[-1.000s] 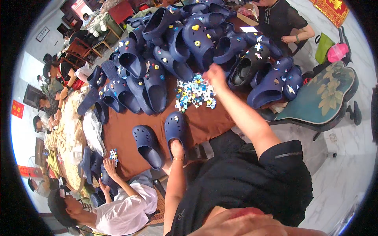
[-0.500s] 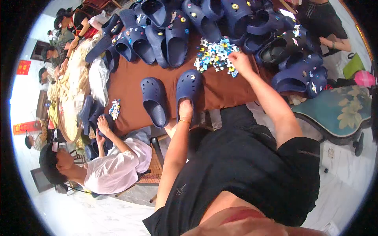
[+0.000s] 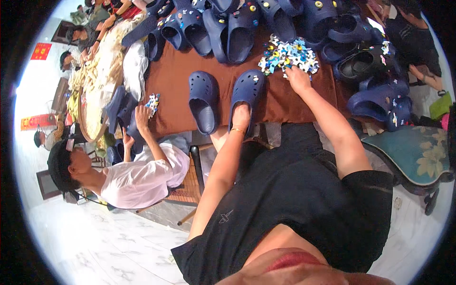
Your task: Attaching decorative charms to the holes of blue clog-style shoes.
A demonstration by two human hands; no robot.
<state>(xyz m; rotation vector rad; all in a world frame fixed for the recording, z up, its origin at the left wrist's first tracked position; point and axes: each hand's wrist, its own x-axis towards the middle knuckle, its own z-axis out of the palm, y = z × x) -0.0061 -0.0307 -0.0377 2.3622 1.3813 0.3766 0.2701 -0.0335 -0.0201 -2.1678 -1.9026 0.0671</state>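
Left hand [image 3: 241,113] inside the clog [image 3: 248,87] at the near edge of the tabletop [image 3: 171,85], fingers hidden by the shoe; spread or clamped, cannot tell. Right hand [image 3: 298,79] at the near side of the charm pile [image 3: 289,54], fingertips low over it; with or without a charm between them, cannot tell. Hands well apart.

Step in hand, by judgement: picking from the charm pile, with the clog steadied from within. Called for next, also by judgement: a pinch on a single charm, free of its neighbours, and a steady left hand.

Pose: left forearm up across the near edge, nearly straight, wrist at the heel opening; right forearm slanted inward over the same edge, elbow slightly bent, back of the hand uppermost.

Farther out: on the clog's toe, pointed toward the far edge, a small pale charm [image 3: 255,79]; just beside, to the left, a second clog [image 3: 203,102]. Along the far edge, a clog heap [image 3: 242,35]. By the near left corner, a co-worker [image 3: 142,175] in white, near a smaller charm pile [image 3: 153,103].
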